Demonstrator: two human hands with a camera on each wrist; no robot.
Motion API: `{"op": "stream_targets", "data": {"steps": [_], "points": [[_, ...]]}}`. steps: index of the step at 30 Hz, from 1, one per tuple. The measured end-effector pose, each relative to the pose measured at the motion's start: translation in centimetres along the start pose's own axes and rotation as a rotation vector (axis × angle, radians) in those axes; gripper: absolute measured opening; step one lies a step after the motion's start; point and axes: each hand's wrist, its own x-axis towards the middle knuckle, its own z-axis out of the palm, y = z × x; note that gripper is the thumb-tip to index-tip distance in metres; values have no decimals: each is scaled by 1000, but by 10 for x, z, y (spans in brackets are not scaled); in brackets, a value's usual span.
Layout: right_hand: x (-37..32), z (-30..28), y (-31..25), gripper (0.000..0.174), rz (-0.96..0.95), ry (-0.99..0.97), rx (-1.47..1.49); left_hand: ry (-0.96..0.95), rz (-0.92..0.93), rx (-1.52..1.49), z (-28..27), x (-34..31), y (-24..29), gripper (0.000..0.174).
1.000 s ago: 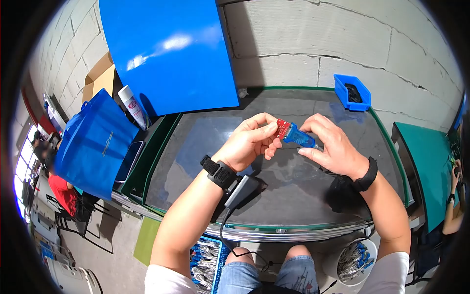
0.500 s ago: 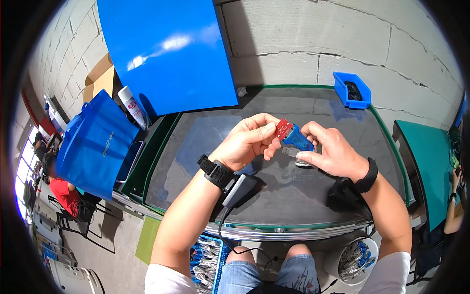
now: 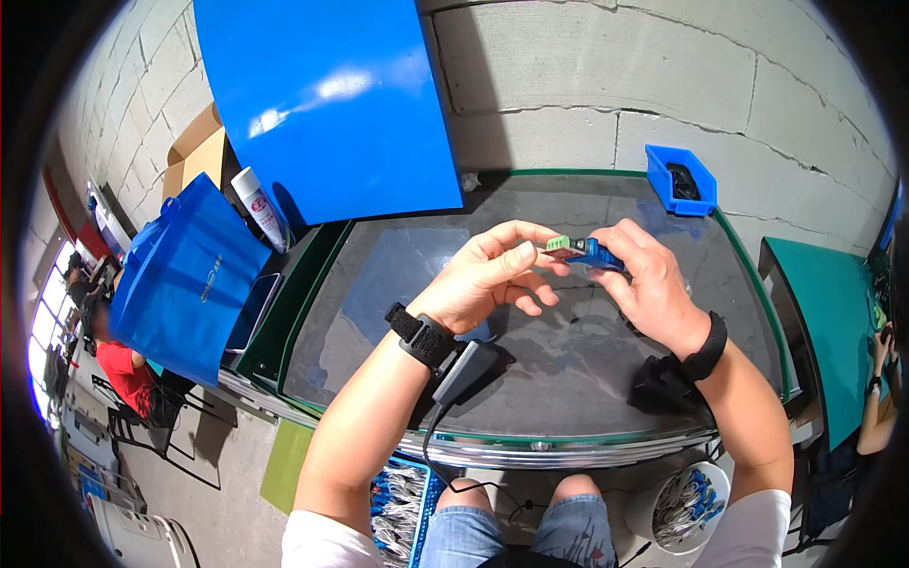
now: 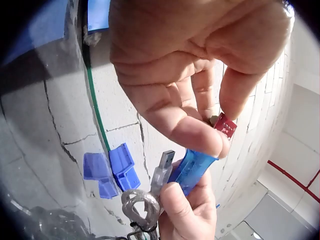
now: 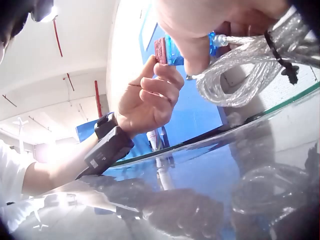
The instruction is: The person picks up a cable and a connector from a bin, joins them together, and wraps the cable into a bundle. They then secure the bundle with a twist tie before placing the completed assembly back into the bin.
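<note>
My left hand pinches a small red circuit board between thumb and fingers. A green terminal block on the board faces up in the head view. Against the board sits a translucent blue connector, which my right hand grips between thumb and fingers. A clear braided cable, coiled and bound with a black tie, hangs from the right hand. Its silver USB plug sticks out beside the blue connector in the left wrist view.
A dark-topped workbench lies under both hands. At its back right stands a blue bin with black contents. To the left are a blue bag and a spray can. A cable crate and white bucket are below.
The board and blue connector have been turned in the hands: the red face showed before, and now the green terminal block shows. The left hand's lower fingers have spread slightly.
</note>
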Motion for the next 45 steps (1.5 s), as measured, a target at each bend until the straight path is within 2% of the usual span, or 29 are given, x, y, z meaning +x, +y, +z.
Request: {"op": "stream_targets", "data": {"steps": [4,7,10,12,16,20,29,31,34,39,43,45], "points": [[1,-4,-1,35,-94,0,-138,-3,-64,5,3,0,0,38],[0,-6,-4,38,-136,-32,-255,42,-19,77,0,1,-5,36],[-1,-3,-5,38,-103,-30,-114,89,10,87,-1,4,-7,35],[-2,-2,-3,38,-38,-113,45,81,30,110,-4,5,-11,35],[-1,-1,0,38,-29,-130,67,91,97,96,-1,5,-10,39],[-1,-2,-3,35,-40,-116,59,68,77,77,-2,5,-10,41],[0,-1,-3,29,-67,-167,70,-35,120,126,-1,2,-9,43],[-1,-2,-1,27,-85,-206,69,-128,172,130,-2,3,-10,43],[-1,-1,1,25,-78,-240,123,-223,136,77,0,2,-8,44],[-3,5,5,31,-3,-284,318,-220,96,83,5,0,-5,43],[-3,7,7,30,-11,-309,349,-245,111,126,2,1,-6,43],[-3,7,9,23,-51,-331,271,-245,105,117,2,0,-5,42]]}}
